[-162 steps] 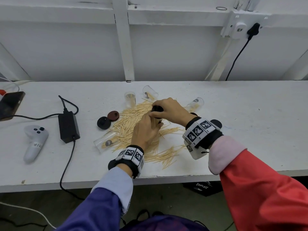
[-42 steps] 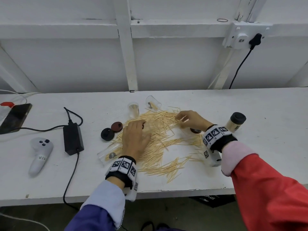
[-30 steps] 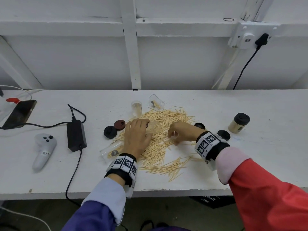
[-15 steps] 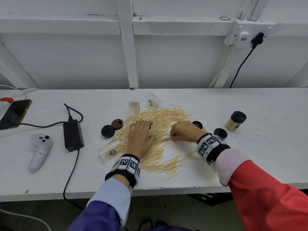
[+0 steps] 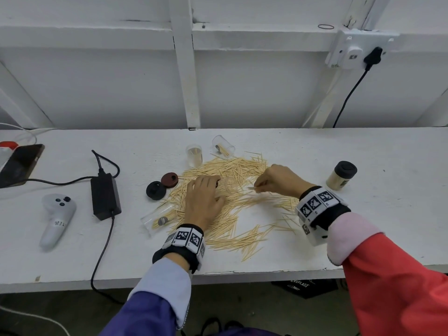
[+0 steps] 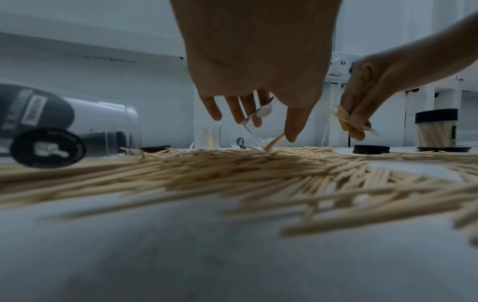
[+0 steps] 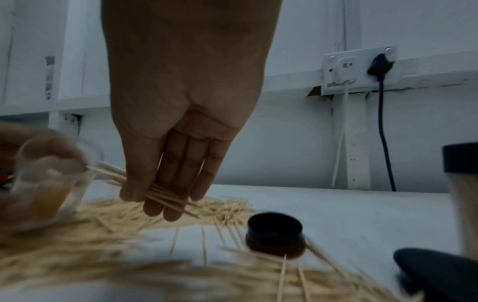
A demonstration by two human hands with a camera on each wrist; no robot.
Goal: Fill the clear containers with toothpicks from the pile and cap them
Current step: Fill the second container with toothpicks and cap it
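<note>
A loose pile of toothpicks (image 5: 230,202) lies in the middle of the white table (image 5: 363,226). My left hand (image 5: 213,190) rests on the pile and grips a clear container (image 5: 229,185), tilted with its mouth toward the right. In the right wrist view the same container (image 7: 51,179) shows, blurred. My right hand (image 5: 260,186) pinches a small bundle of toothpicks (image 7: 160,194) just right of that mouth. A filled container with a black cap (image 5: 341,175) stands upright at the right.
One clear container (image 5: 194,155) stands upright behind the pile; two more lie on their sides (image 5: 223,147) (image 5: 157,215). A black cap (image 5: 156,190) and a brown cap (image 5: 169,179) sit left. More caps (image 7: 275,230) lie under my right wrist. Power adapter (image 5: 105,196), controller (image 5: 57,217), phone (image 5: 19,164) at left.
The capped container now stands at the right. My right hand went back into the pile and lifted a bundle of toothpicks. My left hand has tipped up a clear container.
</note>
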